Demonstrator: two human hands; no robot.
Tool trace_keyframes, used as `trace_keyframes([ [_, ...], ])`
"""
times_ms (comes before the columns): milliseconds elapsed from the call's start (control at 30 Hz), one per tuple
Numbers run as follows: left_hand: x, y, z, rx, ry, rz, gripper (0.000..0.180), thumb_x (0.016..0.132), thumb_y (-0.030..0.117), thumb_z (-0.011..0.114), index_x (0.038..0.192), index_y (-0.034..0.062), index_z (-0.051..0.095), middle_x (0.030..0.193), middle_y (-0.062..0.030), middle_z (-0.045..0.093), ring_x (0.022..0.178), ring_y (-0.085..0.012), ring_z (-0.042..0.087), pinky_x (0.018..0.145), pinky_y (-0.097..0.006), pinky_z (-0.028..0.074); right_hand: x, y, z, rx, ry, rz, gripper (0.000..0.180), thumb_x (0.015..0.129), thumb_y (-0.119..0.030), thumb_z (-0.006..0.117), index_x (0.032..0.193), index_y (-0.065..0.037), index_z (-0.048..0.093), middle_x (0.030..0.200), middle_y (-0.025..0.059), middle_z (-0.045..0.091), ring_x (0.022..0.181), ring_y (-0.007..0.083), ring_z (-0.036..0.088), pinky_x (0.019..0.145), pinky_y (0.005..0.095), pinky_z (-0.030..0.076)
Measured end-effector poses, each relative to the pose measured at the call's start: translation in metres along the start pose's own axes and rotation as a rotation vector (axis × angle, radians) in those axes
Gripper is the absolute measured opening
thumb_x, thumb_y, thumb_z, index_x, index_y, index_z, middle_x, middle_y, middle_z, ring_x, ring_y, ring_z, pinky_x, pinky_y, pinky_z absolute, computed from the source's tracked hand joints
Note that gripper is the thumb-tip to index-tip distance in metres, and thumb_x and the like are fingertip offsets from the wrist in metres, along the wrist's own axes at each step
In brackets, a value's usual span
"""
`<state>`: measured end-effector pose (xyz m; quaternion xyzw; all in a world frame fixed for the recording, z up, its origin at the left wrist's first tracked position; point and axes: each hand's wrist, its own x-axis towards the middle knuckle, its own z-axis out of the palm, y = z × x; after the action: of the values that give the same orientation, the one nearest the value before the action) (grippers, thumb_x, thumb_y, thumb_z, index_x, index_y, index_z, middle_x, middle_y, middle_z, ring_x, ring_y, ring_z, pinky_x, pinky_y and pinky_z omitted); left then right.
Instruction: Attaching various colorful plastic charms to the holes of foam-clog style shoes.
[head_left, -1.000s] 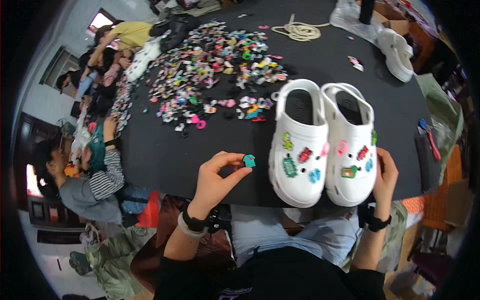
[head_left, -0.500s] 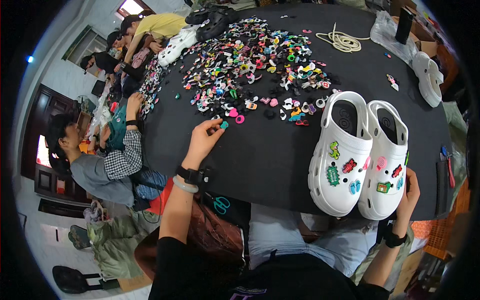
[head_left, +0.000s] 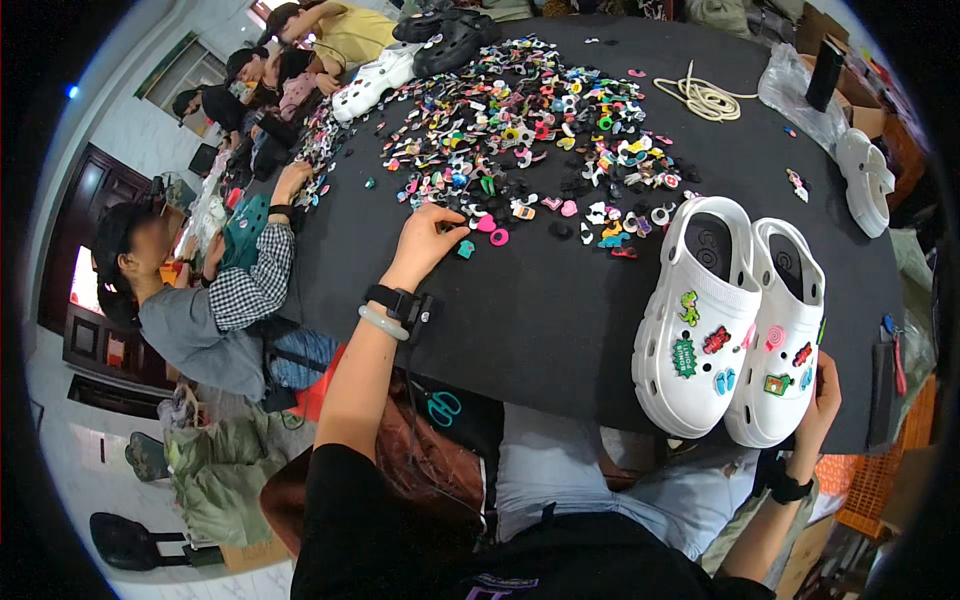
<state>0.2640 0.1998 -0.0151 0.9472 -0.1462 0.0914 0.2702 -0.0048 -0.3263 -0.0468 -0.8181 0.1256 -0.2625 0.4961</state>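
Observation:
A pair of white clogs, the left clog (head_left: 695, 330) and the right clog (head_left: 775, 400), stands at the right front edge of the black table, toes toward me. Shoe charms such as a green dinosaur (head_left: 689, 308) and a red figure (head_left: 716, 340) are fixed on them. My right hand (head_left: 822, 405) grips the outer side of the right clog; some fingers are hidden behind it. My left hand (head_left: 432, 240) is pinched closed at the near edge of a heap of loose charms (head_left: 520, 130); what its fingertips hold is hidden. Just below them lies a teal charm (head_left: 466, 249), beside a pink ring-shaped charm (head_left: 500, 237).
A single white clog (head_left: 865, 185) and a coiled cord (head_left: 705, 98) lie toward the right and far right. At the far left of the heap are a white clog (head_left: 372, 85) and black clogs (head_left: 455, 45). A co-worker (head_left: 210, 320) reaches into charms at left; other people sit beyond.
My left hand has moved up off the teal charm, which stays on the table, toward the heap's edge. The view has shifted slightly. My right hand stays on the clog.

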Motion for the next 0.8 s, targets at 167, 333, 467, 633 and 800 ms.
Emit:
trace_keyframes([
  [167, -0.002, 0.005, -0.008, -0.238, 0.006, -0.161, 0.016, 0.082, 0.018, 0.073, 0.089, 0.0037, 0.073, 0.084, -0.0048, 0.064, 0.072, -0.0174, 0.059, 0.068, -0.031, 0.047, -0.001, 0.000, -0.002, -0.025, -0.010, 0.010, 0.016, 0.093, -0.001, 0.051, 0.105, 0.003, 0.061, 0.091, 0.0038, 0.062, 0.083, 0.0096, 0.055, 0.077, 0.0240, 0.044],
  [333, -0.019, 0.000, -0.027, -1.181, -0.106, -0.456, 0.016, 0.092, 0.017, 0.064, 0.098, 0.0022, 0.064, 0.083, -0.0030, 0.064, 0.074, -0.0118, 0.058, 0.066, -0.025, 0.044, -0.001, 0.000, 0.000, -0.028, 0.010, 0.015, 0.016, 0.093, -0.001, 0.051, 0.105, 0.003, 0.061, 0.090, 0.0035, 0.062, 0.083, 0.0094, 0.054, 0.077, 0.0237, 0.044],
  [467, -0.027, 0.019, -0.031, -1.336, -0.149, -0.494, 0.016, 0.093, 0.018, 0.063, 0.097, 0.0019, 0.064, 0.085, -0.0044, 0.065, 0.075, -0.0126, 0.058, 0.067, -0.026, 0.045, -0.001, -0.002, 0.001, -0.007, 0.022, -0.006, 0.016, 0.093, -0.001, 0.051, 0.105, 0.003, 0.061, 0.091, 0.0032, 0.062, 0.083, 0.0089, 0.054, 0.075, 0.0228, 0.044],
  [633, -0.034, 0.021, -0.030, -1.325, -0.168, -0.555, 0.016, 0.093, 0.018, 0.062, 0.097, 0.0029, 0.064, 0.090, -0.0053, 0.068, 0.075, -0.0122, 0.058, 0.067, -0.025, 0.045, 0.000, 0.001, -0.001, -0.010, 0.001, -0.007, 0.016, 0.093, -0.001, 0.051, 0.105, 0.003, 0.061, 0.090, 0.0031, 0.061, 0.082, 0.0087, 0.053, 0.075, 0.0227, 0.043],
  [800, -0.035, 0.012, -0.014, -1.145, -0.250, -0.532, 0.025, 0.094, 0.015, 0.060, 0.114, 0.0014, 0.063, 0.096, -0.0039, 0.066, 0.074, -0.0095, 0.053, 0.066, -0.024, 0.044, -0.002, 0.001, -0.009, -0.033, 0.020, 0.000, 0.017, 0.093, -0.001, 0.051, 0.105, 0.004, 0.061, 0.090, 0.0037, 0.062, 0.082, 0.0098, 0.055, 0.075, 0.0237, 0.045],
])
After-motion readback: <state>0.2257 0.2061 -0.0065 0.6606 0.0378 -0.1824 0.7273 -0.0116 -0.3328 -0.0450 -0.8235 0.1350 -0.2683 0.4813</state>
